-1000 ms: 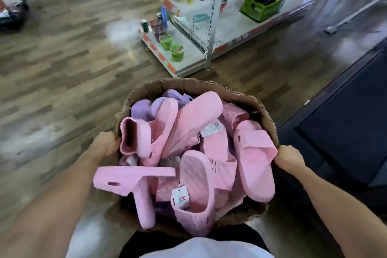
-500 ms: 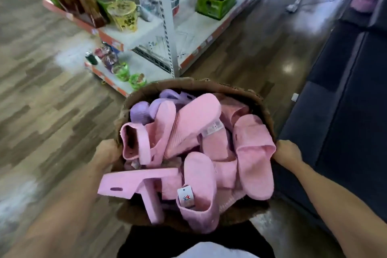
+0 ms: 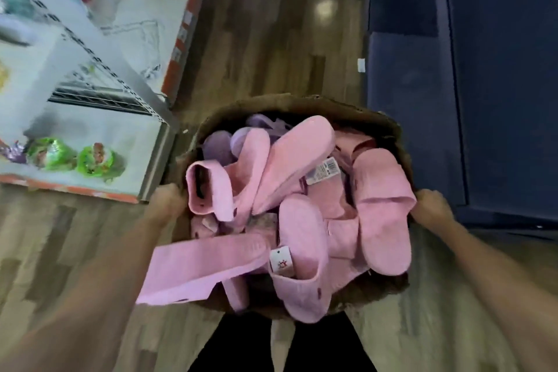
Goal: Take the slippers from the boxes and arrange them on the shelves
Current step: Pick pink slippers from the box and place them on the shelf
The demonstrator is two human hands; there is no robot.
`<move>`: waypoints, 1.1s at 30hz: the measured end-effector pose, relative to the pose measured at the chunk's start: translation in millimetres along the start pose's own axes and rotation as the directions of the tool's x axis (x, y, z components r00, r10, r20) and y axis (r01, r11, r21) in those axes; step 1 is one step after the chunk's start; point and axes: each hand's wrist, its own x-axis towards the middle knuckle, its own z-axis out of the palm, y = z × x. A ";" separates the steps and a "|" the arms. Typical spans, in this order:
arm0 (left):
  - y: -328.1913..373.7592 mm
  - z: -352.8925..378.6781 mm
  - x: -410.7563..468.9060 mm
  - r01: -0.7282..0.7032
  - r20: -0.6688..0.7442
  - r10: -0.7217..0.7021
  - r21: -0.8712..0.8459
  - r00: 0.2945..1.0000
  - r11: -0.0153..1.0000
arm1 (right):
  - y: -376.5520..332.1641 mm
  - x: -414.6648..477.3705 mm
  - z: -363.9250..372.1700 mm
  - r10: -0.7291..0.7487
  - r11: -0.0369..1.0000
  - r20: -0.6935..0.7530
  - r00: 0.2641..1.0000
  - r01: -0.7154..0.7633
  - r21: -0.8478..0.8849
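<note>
Slippers lie heaped in the box, left hand and right hand gripping its sides with curled fingers (one pink sole overhangs the near rim), so carry it level.

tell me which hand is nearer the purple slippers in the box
Left. The left hand holds the rim of the box right beside the purple slippers. The right hand holds the opposite rim, with the pink slippers between.
</note>
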 end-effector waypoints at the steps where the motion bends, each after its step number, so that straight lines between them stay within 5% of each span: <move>1: 4.2 1.1 19.8 -0.046 0.004 0.046 0.074 0.999 0.996 | 2.2 11.0 6.4 0.004 1.000 -0.002 1.000 -0.004 0.014; 6: 27.5 9.9 95.8 -0.086 -0.020 0.092 0.196 0.996 0.977 | -9.1 61.0 36.5 0.070 0.997 -0.023 0.997 -0.069 0.025; 19: 82.0 27.9 205.8 -0.029 -0.189 0.032 0.021 0.981 0.999 | -85.7 197.8 35.8 0.160 0.985 -0.068 0.985 -0.154 0.077; 22: 94.5 18.8 202.2 -0.065 -0.145 0.066 0.013 0.987 0.998 | -103.2 189.3 23.0 0.159 0.981 -0.030 0.987 -0.155 0.114; 26: 112.4 21.8 177.5 -0.081 0.042 0.083 -0.052 0.996 0.995 | -143.0 152.1 34.1 -0.025 0.998 0.075 0.997 0.020 0.067; 33: 155.3 10.8 133.0 -0.287 0.194 0.278 0.020 0.941 0.958 | -176.0 116.3 22.5 -0.164 0.979 0.157 0.974 0.142 0.147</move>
